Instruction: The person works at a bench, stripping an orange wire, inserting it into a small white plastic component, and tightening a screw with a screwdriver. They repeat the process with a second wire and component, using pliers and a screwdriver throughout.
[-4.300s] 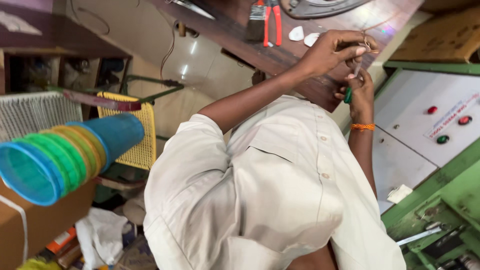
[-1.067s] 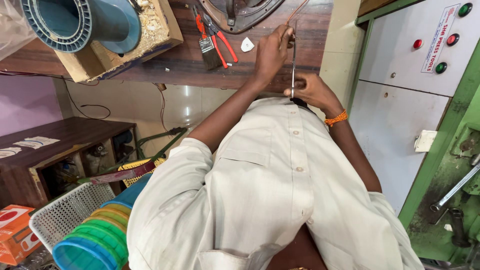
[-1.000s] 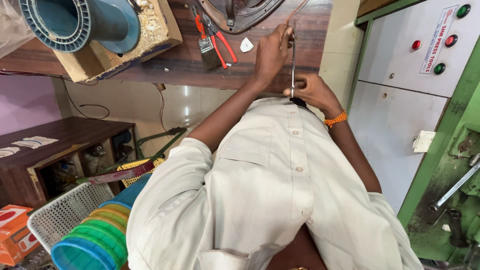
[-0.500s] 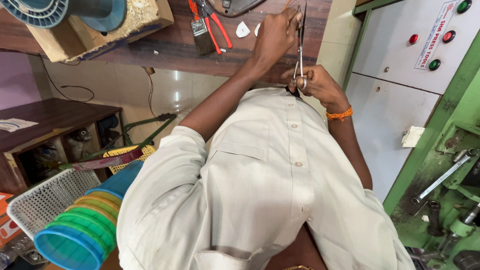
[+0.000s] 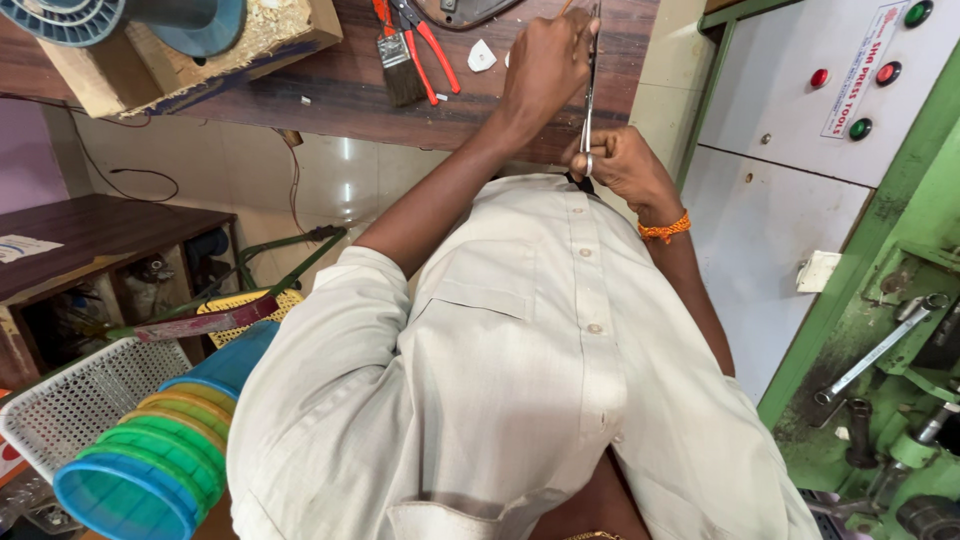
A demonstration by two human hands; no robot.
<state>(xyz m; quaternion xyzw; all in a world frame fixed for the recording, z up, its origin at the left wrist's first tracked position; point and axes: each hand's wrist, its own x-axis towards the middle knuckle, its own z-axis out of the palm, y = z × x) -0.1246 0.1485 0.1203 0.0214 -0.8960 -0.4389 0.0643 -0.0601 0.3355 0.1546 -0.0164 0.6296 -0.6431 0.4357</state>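
Observation:
My left hand [image 5: 545,62] reaches out to the dark wooden tabletop [image 5: 330,100], its fingers pinched at the upper part of a long thin metal tool [image 5: 590,95] that stands nearly upright. Closer to my body, my right hand [image 5: 622,168], with an orange band on the wrist, grips the tool's lower end. Both arms stretch forward over my pale buttoned shirt [image 5: 520,380]. What the tool's tip touches is hidden at the frame's top edge.
Red-handled pliers [image 5: 425,40], a paint brush [image 5: 395,62] and a blue spool on a wooden block [image 5: 150,25] lie on the tabletop. A stack of coloured plastic cones [image 5: 150,460] and a white mesh basket [image 5: 65,405] sit left. A button panel [image 5: 850,75] and green machine [image 5: 880,400] stand right.
Both hands stay on the thin tool and have shifted slightly up and right in the view. Four seconds ago they were held together close by the panel.

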